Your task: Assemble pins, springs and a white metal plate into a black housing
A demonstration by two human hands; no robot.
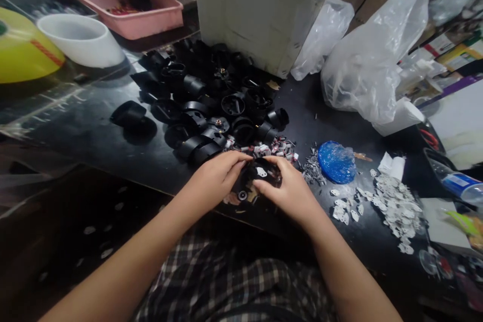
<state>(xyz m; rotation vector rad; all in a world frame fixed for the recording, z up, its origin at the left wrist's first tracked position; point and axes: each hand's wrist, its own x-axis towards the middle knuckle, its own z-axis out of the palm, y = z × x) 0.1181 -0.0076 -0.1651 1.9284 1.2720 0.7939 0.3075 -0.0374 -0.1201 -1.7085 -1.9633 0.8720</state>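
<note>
Between my two hands, near the table's front edge, is a round black plastic housing (250, 176) with a small white flat piece (261, 172) inside it. My left hand (222, 173) is closed on the housing's left side, fingers at its far rim. My right hand (289, 186) grips the right side, its thumb reaching over toward the white piece. A small dark ring-shaped part (242, 195) shows just below the housing. Small grey and white parts with red bits (277, 148) lie right beyond my hands, and a heap of similar black housings (204, 105) spreads behind them.
Right of my hands are small dark pins (314, 168), a blue lid with clear gel-like stuff (337, 162) and a pile of white flat pieces (398, 206). A large box (260, 10), plastic bags (370, 55), a pink tray (128, 15) and tape rolls (81, 40) stand farther back.
</note>
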